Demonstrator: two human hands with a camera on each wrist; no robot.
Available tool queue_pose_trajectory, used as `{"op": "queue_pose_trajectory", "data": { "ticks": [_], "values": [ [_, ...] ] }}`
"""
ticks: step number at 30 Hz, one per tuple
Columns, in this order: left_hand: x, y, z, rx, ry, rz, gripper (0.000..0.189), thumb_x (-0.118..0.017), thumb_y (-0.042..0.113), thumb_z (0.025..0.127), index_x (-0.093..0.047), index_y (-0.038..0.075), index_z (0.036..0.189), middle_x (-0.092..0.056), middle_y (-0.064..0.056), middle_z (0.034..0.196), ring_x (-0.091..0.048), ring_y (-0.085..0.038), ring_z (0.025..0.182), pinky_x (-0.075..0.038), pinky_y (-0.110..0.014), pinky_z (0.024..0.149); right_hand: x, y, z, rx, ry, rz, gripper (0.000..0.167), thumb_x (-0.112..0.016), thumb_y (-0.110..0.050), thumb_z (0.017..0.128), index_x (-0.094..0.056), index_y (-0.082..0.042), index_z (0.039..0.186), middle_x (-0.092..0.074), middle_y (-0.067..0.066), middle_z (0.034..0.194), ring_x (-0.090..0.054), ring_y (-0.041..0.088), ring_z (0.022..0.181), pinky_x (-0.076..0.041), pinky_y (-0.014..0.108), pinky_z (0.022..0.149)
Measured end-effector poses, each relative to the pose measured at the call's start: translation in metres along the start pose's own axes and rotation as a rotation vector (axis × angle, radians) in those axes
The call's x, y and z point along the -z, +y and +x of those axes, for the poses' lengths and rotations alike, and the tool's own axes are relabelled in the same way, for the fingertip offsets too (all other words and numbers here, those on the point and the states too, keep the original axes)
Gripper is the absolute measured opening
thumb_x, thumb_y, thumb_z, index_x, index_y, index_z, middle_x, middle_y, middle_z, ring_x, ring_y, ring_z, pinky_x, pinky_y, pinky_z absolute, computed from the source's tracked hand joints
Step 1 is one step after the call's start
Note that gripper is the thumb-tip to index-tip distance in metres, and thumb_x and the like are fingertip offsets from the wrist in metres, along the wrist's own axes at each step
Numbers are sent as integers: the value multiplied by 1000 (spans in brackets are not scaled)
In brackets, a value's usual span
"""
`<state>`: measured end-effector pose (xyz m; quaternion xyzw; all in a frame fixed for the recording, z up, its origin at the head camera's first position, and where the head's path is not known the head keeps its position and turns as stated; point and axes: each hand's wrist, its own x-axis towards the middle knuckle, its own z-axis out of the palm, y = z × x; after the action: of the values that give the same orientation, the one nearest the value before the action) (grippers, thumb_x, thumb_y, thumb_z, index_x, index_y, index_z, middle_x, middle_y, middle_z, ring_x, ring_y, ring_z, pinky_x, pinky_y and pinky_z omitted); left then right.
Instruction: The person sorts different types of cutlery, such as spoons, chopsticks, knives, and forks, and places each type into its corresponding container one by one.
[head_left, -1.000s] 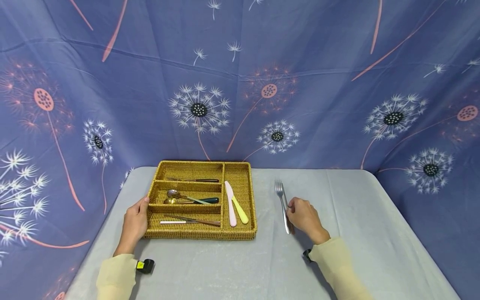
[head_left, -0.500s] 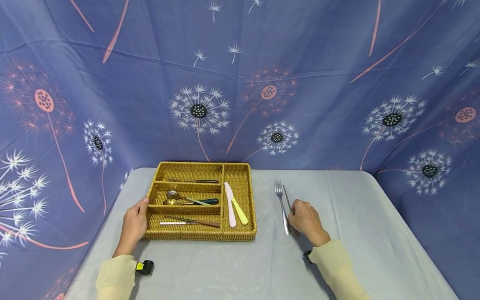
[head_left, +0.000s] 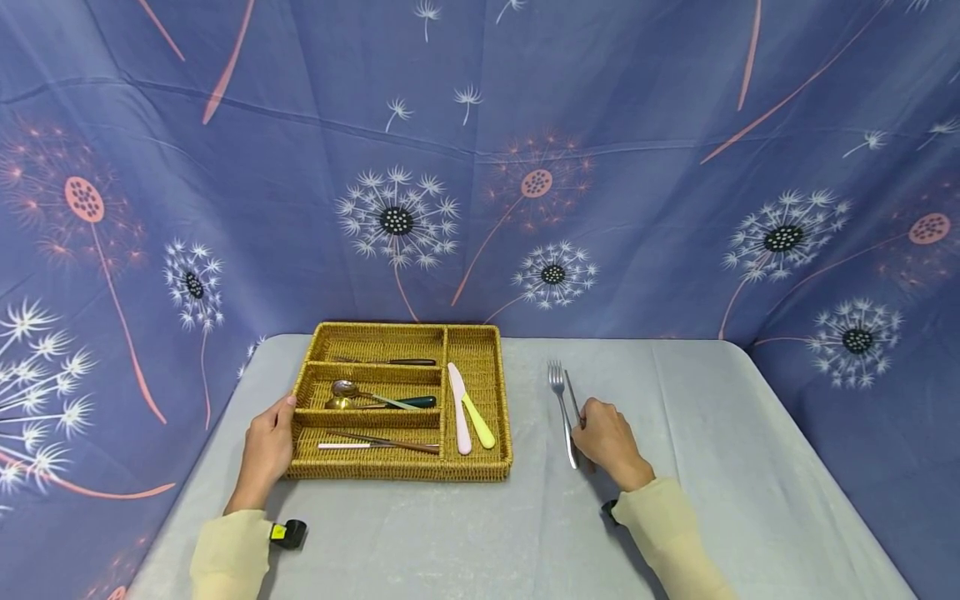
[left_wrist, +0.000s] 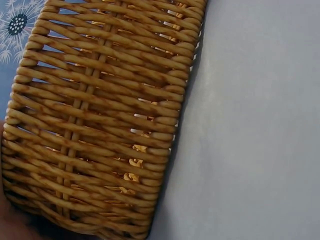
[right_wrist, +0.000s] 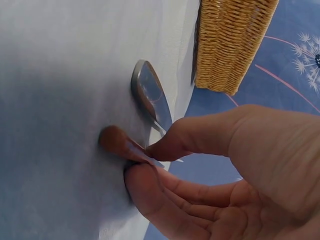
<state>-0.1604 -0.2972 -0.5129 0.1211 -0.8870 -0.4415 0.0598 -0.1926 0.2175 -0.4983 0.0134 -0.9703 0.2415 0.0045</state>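
My left hand (head_left: 267, 442) holds the left rim of a woven cutlery tray (head_left: 505, 400). In the left wrist view the tray's wicker side wall (left_wrist: 105, 115) fills much of the frame, and most of that hand is out of sight. On the right, my right hand (head_left: 609, 437) pinches a slim metal table knife (head_left: 572, 393) between thumb and fingers. Its rounded handle end (right_wrist: 114, 140) sticks out of the pinch close to the tablecloth in the right wrist view. Just left of the knife lies a metal fork (head_left: 563, 408), tines pointing away; its handle (right_wrist: 150, 90) shows beside my thumb.
Inside the tray, a pink knife (head_left: 461, 417) and a yellow knife (head_left: 478, 423) share the right compartment. Spoons (head_left: 347, 388) lie in the middle left one, chopstick-like sticks (head_left: 408, 445) in front, a dark-handled piece (head_left: 412, 362) behind. A patterned cloth (head_left: 645, 167) hangs behind the table.
My right hand has shifted slightly down the knife toward me, so more of its far part shows beside the fork. The left hand and the tray have stayed in place.
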Motion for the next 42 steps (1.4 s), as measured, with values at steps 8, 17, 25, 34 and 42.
{"op": "queue_pose_trajectory", "data": {
  "ticks": [8, 17, 25, 34, 42],
  "values": [
    [0, 0, 0, -4, 10, -7, 65, -28, 45, 119, -47, -4, 159, -43, -32, 160, -36, -54, 151, -28, -65, 127, -1, 0, 2, -3, 7, 19, 10, -67, 6, 82, -61, 0, 77, -63, 9, 67, -60, 22, 55, -51, 38, 52],
    [-1, -1, -2, -7, 14, -4, 66, -27, 45, 119, -46, -4, 159, -43, -32, 161, -36, -54, 151, -27, -65, 127, 0, 3, 0, -12, -5, 54, 13, -68, 5, 82, -58, -2, 77, -59, 7, 68, -56, 20, 53, -45, 31, 48],
    [-1, 0, -2, -15, 25, -4, 65, -28, 44, 119, -48, -5, 157, -44, -32, 159, -37, -54, 150, -28, -65, 127, 1, 6, -2, -15, -6, 39, 10, -73, 2, 80, -63, 0, 82, -63, 8, 72, -59, 22, 59, -50, 35, 53],
    [0, 0, -2, -19, 13, 5, 66, -27, 44, 119, -44, -6, 159, -42, -32, 161, -36, -55, 151, -28, -65, 127, 2, 8, -7, -28, -19, 42, 12, -76, -1, 81, -64, -1, 81, -64, 8, 72, -58, 21, 59, -48, 33, 51],
    [0, -1, -2, -14, 8, -2, 67, -27, 46, 119, -45, -4, 160, -41, -32, 161, -36, -55, 151, -27, -65, 127, 8, 11, -14, -53, -31, 44, 12, -76, -2, 82, -63, -1, 82, -65, 9, 74, -60, 22, 59, -50, 34, 54]
  ]
}}
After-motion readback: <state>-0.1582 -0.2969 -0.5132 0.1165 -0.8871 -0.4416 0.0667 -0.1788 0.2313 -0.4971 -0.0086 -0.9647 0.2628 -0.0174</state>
